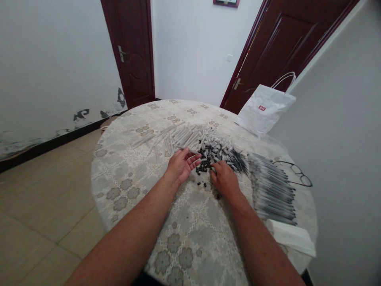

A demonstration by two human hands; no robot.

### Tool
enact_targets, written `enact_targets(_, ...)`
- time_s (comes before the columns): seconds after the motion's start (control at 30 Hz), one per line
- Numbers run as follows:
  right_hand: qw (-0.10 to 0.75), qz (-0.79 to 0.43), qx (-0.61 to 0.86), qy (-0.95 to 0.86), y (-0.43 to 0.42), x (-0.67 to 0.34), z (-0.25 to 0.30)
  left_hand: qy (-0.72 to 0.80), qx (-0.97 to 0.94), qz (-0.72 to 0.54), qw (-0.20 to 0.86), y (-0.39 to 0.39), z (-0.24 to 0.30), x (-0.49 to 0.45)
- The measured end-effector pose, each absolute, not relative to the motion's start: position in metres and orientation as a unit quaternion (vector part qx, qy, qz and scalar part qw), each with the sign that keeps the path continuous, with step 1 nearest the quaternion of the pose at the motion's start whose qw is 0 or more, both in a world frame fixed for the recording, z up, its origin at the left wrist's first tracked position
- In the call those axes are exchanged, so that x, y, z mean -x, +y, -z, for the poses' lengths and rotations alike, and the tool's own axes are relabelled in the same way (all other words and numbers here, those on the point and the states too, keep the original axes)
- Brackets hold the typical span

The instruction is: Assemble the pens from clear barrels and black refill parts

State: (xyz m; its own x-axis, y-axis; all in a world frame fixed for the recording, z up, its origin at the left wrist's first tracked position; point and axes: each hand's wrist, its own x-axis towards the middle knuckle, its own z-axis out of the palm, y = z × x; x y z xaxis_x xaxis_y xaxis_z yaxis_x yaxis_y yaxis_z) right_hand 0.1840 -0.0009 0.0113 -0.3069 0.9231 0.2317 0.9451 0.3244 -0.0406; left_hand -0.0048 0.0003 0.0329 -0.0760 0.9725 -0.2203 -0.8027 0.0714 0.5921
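On a round table with a floral cloth lies a heap of pale pen barrels. A pile of small black caps sits in front of it. My left hand rests palm up beside the caps, its fingers loosely curled round a thin pale barrel. My right hand lies knuckles up at the caps' right edge, its fingertips pinched in the pile; what they hold is hidden. A bundle of thin dark refills lies just beyond the right hand.
Rows of assembled pens lie to the right. Glasses rest near the table's right edge, white paper at the front right. A white bag leans against the wall. Two dark red doors stand behind.
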Motion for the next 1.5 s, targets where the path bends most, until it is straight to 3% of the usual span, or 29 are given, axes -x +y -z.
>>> enact_targets(0.2,0.068,0.066,0.601,-0.794,0.004,-0.181,-0.006,0.308,-0.15,-0.665,0.664,0.001,-0.031,0.005)
enact_targets(0.4,0.111,0.07,0.608,-0.783,0.008,-0.185,-0.002,0.315,-0.182,-0.654,0.663,0.0,-0.028,0.003)
enact_targets(0.53,0.275,0.008,0.577,-0.769,0.008,-0.186,-0.002,0.331,-0.208,-0.644,0.658,0.0,-0.027,-0.001)
enact_targets(0.63,0.434,-0.146,0.52,-0.721,0.005,-0.184,-0.005,0.332,-0.227,-0.637,0.658,-0.001,-0.026,-0.003)
enact_targets(0.77,0.525,-0.31,0.462,-0.644,0.0,-0.177,-0.009,0.322,-0.25,-0.618,0.673,-0.003,-0.026,-0.005)
enact_targets(1.5,0.533,-0.402,0.449,-0.593,0.0,-0.168,-0.005,0.319,-0.26,-0.605,0.681,-0.006,-0.025,-0.01)
